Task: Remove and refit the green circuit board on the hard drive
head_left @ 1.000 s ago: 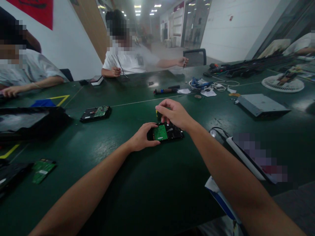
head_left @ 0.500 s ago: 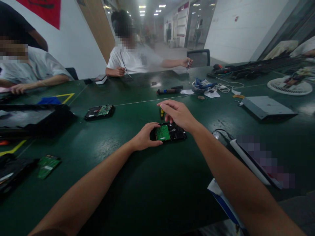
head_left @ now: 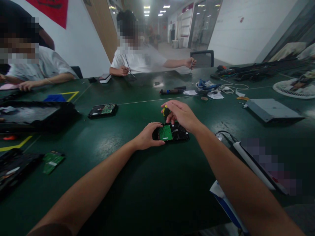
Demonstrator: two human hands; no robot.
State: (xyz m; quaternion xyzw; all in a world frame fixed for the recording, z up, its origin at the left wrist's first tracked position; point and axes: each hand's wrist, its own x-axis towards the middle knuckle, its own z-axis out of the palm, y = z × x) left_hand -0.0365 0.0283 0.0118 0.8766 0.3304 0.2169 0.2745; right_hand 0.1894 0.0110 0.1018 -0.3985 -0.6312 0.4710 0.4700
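A hard drive lies on the green table with its green circuit board facing up. My left hand grips the drive's left end between thumb and fingers. Above the drive, my right hand has its fingers closed around a yellow-and-black screwdriver. The handle shows at the fingertips; the screwdriver's tip is hidden behind my fingers and the drive's far edge.
Another hard drive lies to the left, and a loose circuit board nearer me. A grey metal case sits at right, beyond a cabled, blurred device. Across the table, a person in a white shirt holds a thin tool.
The screwdriver handle has tilted and come up into the fingers of my right hand. The whole view has shifted slightly, while my left hand stays on the hard drive.
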